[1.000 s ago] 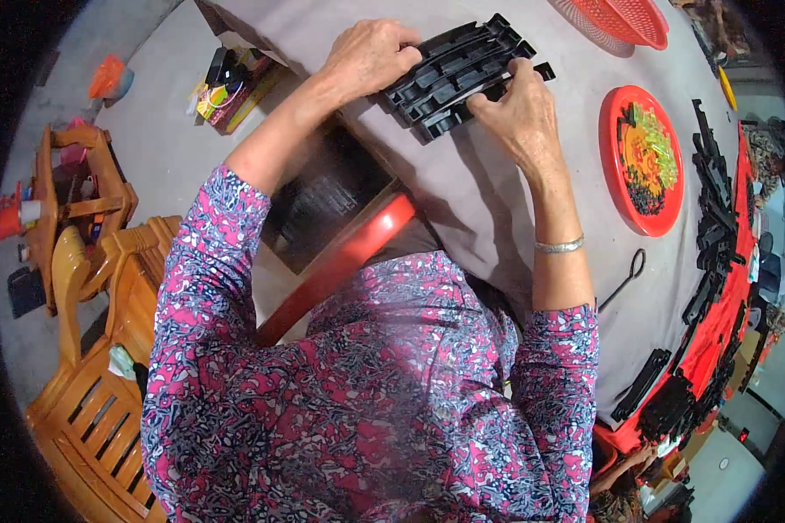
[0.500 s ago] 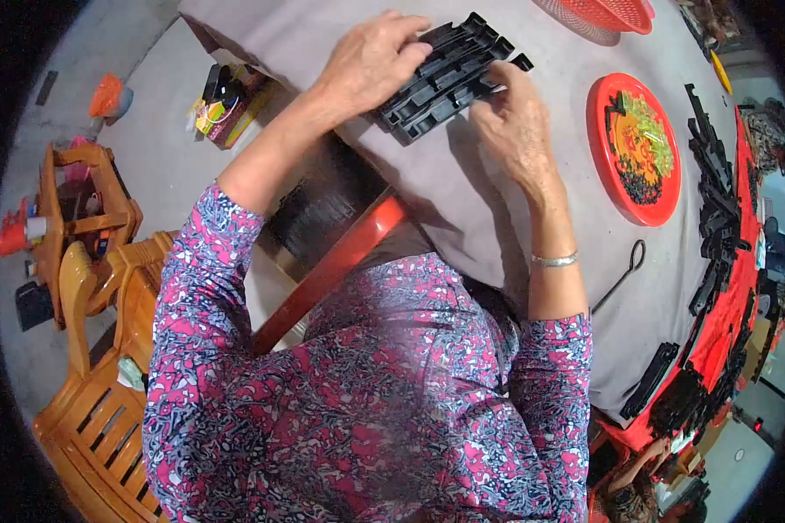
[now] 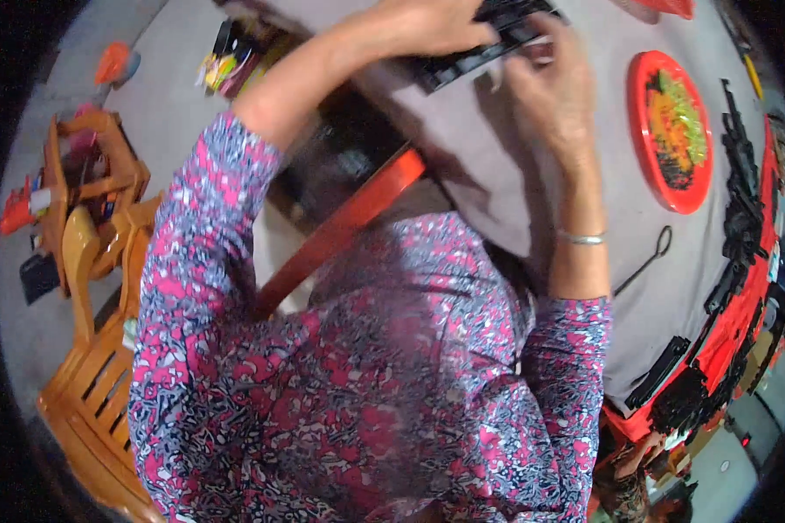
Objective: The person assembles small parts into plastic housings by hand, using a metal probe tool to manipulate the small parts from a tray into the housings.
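At the top of the head view lies a set of ribbed black plastic strips, side by side on the grey cloth and partly cut off by the picture's edge. My left hand reaches over their left side, closed on them with its thumb along the top. Around their right end is my right hand, its fingers bent and smeared by motion. Something small and dark reddish shows between those fingers, too blurred to name. To the right stands a red round tray holding small yellow-green, orange and black pieces.
A thin metal rod with a looped end lies right of my forearm. Black plastic strips pile along the right edge beside a red cloth. A red bar crosses near my lap. Wooden chairs stand at left.
The view has shifted, so the strips, tray and hands sit higher and further right in the picture. My right hand's fingers have moved and blurred at the strips' right end.
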Action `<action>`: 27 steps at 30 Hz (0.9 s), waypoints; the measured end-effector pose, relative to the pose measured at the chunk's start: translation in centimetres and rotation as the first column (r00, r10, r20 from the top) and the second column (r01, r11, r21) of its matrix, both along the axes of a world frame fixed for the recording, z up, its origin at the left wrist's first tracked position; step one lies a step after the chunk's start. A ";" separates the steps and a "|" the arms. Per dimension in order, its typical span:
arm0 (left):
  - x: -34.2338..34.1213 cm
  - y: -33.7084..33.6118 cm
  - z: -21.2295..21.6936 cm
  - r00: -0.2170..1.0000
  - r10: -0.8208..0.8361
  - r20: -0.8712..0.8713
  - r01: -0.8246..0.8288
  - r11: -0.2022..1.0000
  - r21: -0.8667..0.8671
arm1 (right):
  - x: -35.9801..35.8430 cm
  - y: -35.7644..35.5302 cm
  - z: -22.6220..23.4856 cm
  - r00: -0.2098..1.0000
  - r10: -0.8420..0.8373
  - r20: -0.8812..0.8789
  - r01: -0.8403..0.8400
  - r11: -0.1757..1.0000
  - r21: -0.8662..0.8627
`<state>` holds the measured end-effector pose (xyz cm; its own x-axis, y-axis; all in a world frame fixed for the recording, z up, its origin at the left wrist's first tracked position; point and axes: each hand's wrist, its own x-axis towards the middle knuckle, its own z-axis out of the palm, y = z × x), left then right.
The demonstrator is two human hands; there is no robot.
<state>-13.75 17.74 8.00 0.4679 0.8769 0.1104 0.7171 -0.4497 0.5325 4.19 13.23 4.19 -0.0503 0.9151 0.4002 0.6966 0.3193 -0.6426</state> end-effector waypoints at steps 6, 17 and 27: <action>0.7 1.0 -0.1 0.974 -0.004 -0.225 0.013 0.999 0.036 | 3.4 -1.7 -0.8 0.973 -0.058 -0.222 0.020 0.985 -0.171; 2.3 -0.2 -1.1 0.973 0.100 -0.209 -0.068 0.985 0.157 | 3.0 -4.7 -0.7 0.858 -0.158 -0.489 0.034 0.967 -0.254; -7.2 -2.3 3.1 0.955 0.255 0.153 -0.236 0.963 -0.128 | 2.8 -4.9 -1.0 0.640 -0.221 -0.736 -0.022 0.952 -0.305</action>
<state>-20.92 15.39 11.12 0.2196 0.9733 0.0672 0.6953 -0.2044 0.6890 6.97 8.35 3.21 0.2555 0.9668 -0.0005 -0.0547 0.0140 -0.9984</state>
